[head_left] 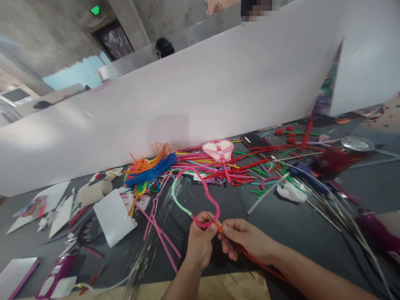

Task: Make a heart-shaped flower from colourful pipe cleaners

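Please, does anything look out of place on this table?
Yes. A red drink can and crumpled white paper sit at the right, on the table with the pipe cleaners. They look odd, seeming unrelated to the craftwork. I see no clear spill.

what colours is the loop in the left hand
Loop: pink with a mint-green stretch, head view.

Left hand [200, 246]: thumb and fingers pinch lower edge of pink-and-green fuzzy loop [211, 196]. Right hand [245, 235]: fingertips on orange piece [219, 227] just beside. Behind, on dark bench [231, 204]: blue stems [153, 171], pink heart-shaped piece [218, 151]. Red can [342, 158] at far right.
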`<state>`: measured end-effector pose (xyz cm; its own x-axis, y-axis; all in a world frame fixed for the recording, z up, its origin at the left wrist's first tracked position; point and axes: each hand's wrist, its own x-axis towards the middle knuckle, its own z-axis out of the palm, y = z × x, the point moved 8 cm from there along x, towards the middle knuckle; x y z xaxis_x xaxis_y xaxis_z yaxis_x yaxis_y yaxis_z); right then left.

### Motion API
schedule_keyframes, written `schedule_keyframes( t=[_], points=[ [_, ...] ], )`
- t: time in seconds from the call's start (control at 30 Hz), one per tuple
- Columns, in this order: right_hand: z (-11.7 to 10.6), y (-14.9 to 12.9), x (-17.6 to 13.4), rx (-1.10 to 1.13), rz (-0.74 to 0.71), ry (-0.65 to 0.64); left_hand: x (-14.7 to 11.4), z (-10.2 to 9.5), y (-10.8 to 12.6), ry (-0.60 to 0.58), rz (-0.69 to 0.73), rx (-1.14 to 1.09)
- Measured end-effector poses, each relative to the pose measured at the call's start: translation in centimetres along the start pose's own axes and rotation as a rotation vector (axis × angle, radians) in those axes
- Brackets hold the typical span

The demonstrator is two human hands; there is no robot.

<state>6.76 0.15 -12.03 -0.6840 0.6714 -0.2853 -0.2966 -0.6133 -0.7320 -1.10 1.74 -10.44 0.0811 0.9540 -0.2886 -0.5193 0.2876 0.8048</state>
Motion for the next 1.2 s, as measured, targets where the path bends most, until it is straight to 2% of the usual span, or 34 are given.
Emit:
schedule_keyframes(
  t=[0.13,0.23,0.3,0.47,0.57,0.7,0.8,0.97,1.2],
  points=[
    [0.9,0.6,0.0,0.120,0.014,-0.056,0.0,0.2,-0.3,-0.074,-0.023,-0.066],
    [0.5,-0.5,-0.1,0.017,-0.104,0.032,0.1,0.3,-0.5,-0.100,-0.035,-0.105],
    [-0.1,-1.9,-0.5,-0.207,-0.216,0.134,0.3,0.2,-0.7,-0.077,-0.037,-0.102],
    [-1.0,-6.0,-2.4,-1.044,-0.527,0.393,0.4,-1.1,-0.3,0.091,0.067,0.031],
    [-0.8,-6.4,-2.7,-1.351,-0.611,0.455,0.2,-1.5,0.0,0.122,0.154,0.156],
    [0.2,-5.5,-2.3,-1.573,-0.657,0.428,0.0,-1.7,0.3,0.157,0.198,0.277],
    [0.8,-5.0,-2.0,-1.610,-0.648,0.379,-0.1,-1.8,0.8,0.202,0.201,0.376],
    [0.3,-5.2,-2.1,-1.414,-0.581,0.305,-0.1,-2.0,1.6,0.233,0.179,0.468],
    [-0.2,-6.1,-2.3,-1.411,-0.584,0.323,-0.1,-2.2,1.8,0.232,0.169,0.477]
  ],
)
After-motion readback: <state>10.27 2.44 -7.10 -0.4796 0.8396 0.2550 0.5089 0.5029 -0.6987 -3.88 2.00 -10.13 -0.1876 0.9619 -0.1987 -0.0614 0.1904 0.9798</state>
